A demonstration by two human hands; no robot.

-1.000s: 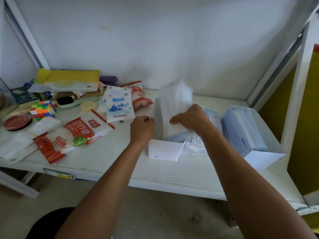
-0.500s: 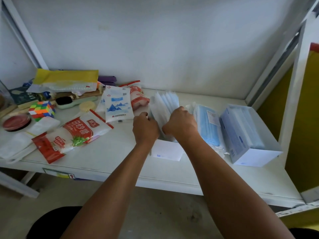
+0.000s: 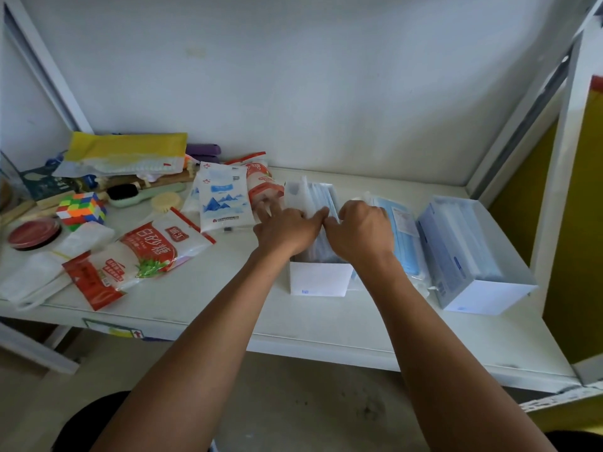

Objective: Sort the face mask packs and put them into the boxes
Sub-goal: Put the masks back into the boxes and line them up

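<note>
The biggest risk I see is the small white box (image 3: pixel 318 282) itself: it is light card, open at the top, standing near the front edge of the desk (image 3: pixel 326 324), and I am pressing down into it with both hands. If I push off-centre it could tip or slide toward that edge. Next, the face mask packs (image 3: pixel 313 195) inside stand on edge and rise above the rim at the back; they are slick plastic, so squeezing them could make one spring out or buckle. My left hand (image 3: pixel 287 228) has its grip loosely spread, fingers splayed over the left side of the packs; my right hand (image 3: pixel 360 234) is curled onto their tops, though I cannot tell how firmly it pinches. A loose blue pack (image 3: pixel 396 236) lies just beside my right wrist, easy to knock, with the larger box (image 3: pixel 470 256) of packs beyond it.

The desk is pale and smooth, walled in white on three sides, crowded at the left with sugar bags (image 3: pixel 156 247), a puzzle cube (image 3: pixel 81 210) and a brush (image 3: pixel 130 194).
</note>
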